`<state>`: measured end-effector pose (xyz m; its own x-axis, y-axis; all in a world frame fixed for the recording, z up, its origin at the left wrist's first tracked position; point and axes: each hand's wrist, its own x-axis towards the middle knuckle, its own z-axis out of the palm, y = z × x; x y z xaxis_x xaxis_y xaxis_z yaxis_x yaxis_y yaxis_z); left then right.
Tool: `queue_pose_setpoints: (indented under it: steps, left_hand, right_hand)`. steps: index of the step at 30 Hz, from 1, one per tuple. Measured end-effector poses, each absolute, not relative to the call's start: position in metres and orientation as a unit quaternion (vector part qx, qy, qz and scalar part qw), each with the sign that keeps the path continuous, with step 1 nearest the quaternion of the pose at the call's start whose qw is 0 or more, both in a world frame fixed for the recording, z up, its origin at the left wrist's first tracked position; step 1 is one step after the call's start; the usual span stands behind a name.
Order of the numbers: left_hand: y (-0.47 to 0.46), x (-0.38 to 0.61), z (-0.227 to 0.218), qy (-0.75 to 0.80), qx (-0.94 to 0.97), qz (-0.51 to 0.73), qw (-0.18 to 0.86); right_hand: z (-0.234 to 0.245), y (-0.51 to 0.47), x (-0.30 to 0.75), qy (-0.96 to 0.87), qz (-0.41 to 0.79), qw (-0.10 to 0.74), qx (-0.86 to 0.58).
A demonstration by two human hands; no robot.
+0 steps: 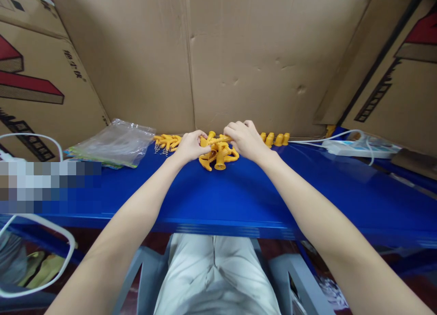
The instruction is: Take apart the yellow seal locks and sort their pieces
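Note:
A pile of yellow plastic parts (220, 159), some curved and one with a flared round end, lies on the blue table between my hands. My left hand (190, 145) is closed at the pile's left side, thumb and forefinger around a yellow plastic part (204, 142). From the right, my right hand (245, 138) reaches over the pile with curled fingers, gripping another yellow plastic part (223, 139). Its fingertips are partly hidden. Left of my left hand lie branching yellow pieces (169, 140) with small metal springs or chains. Several yellow cup-shaped pieces (278, 139) stand beyond my right wrist.
Cardboard (239, 55) walls off the back of the blue table (218, 201). Clear plastic bags (116, 142) lie at left, beside a blurred-out patch. A white power strip (358, 149) with cables sits at right. Grey chair arms (150, 269) flank my legs under the table edge.

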<state>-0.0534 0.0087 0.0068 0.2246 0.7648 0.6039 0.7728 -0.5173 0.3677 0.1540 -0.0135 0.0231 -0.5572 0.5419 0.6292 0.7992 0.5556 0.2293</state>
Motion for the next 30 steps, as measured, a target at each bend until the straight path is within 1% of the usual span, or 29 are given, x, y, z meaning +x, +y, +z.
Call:
queue_pose_setpoints:
  steps: [3,8,10,12,18,22,27,30]
  left_hand:
    - [0.005,-0.054,0.008,-0.487,-0.784,-0.385,0.025]
    - [-0.003,-0.051,0.011,-0.490,-0.788,-0.366,0.074]
    - [-0.004,-0.050,0.011,-0.493,-0.792,-0.351,0.078]
    - [-0.003,-0.051,0.010,-0.497,-0.794,-0.343,0.077]
    - [0.000,-0.058,0.010,-0.512,-0.785,-0.339,0.075]
    - [0.003,-0.063,0.011,-0.548,-0.765,-0.326,0.092]
    - [0.021,-0.077,0.005,-0.598,-0.720,-0.340,0.092]
    - [0.031,-0.089,-0.001,-0.632,-0.682,-0.355,0.091]
  right_hand:
    - [0.023,-0.014,0.154,-0.847,-0.223,0.247,-0.414]
    - [0.020,-0.009,0.156,-0.860,-0.135,0.194,-0.452]
    - [0.020,-0.008,0.156,-0.863,-0.128,0.184,-0.453]
    - [0.020,-0.008,0.156,-0.861,-0.142,0.195,-0.447]
    - [0.019,-0.002,0.164,-0.817,-0.215,0.286,-0.452]
    - [0.017,0.016,0.184,-0.753,-0.234,0.379,-0.485]
    - [0.006,0.052,0.235,-0.621,-0.200,0.528,-0.544]
    - [-0.010,0.068,0.268,-0.519,-0.150,0.582,-0.608]
